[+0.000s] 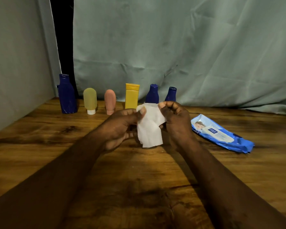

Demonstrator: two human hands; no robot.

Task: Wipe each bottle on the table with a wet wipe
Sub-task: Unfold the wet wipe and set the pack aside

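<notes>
— Fingers [172, 106] of left hand [120, 124] and right hand [177, 120] are curled, pinching the wet wipe [149, 129] over a wooden table [139, 179].
— Bottles [131, 96] are lined at twelve o'clock before a curtain [172, 47]; two are half hidden.

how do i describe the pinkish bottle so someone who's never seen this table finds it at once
Look along the back edge of the wooden table, where six bottles stand in a row before the green cloth. Third from the left, between the pale yellow-green tube and the boxy yellow bottle, is the pinkish bottle. It is the only salmon-pink one, a rounded tube standing on its cap.
</notes>
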